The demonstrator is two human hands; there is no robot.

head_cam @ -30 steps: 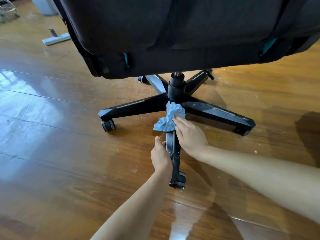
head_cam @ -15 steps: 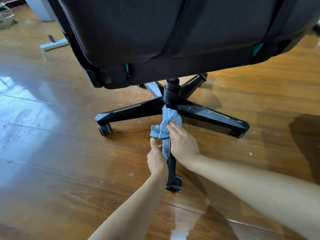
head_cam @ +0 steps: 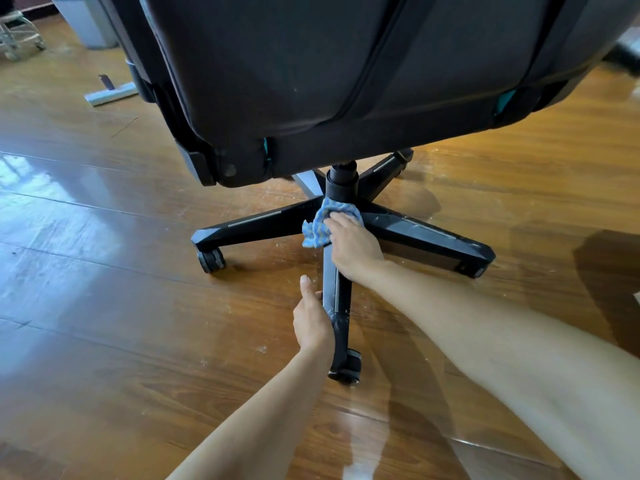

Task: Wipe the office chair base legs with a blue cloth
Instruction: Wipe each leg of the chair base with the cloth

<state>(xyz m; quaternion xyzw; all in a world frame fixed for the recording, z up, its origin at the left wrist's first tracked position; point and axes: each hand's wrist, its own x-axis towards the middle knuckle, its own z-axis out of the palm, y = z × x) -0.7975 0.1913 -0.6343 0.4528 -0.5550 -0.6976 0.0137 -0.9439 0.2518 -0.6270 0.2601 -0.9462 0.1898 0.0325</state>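
Observation:
A black office chair [head_cam: 346, 71] stands on its five-legged black base [head_cam: 426, 233] with castors. The leg nearest me [head_cam: 337, 289] points toward the camera. My right hand [head_cam: 353, 245] presses a crumpled blue striped cloth [head_cam: 323, 220] against the hub end of that leg, just below the centre column [head_cam: 341, 183]. My left hand [head_cam: 311, 320] grips the left side of the same leg, thumb up along it, a little above its castor [head_cam: 346, 368]. The two far legs are partly hidden by the seat.
Glossy wooden floor [head_cam: 121, 306] all around, with pale dust specks near the base. A grey floor-tool head [head_cam: 110, 93] lies at back left, a grey bin [head_cam: 86, 22] behind it and a white wire frame [head_cam: 17, 36] in the corner.
My right hand has slid the cloth up the near leg to the hub. My left hand has kept its hold lower on the same leg.

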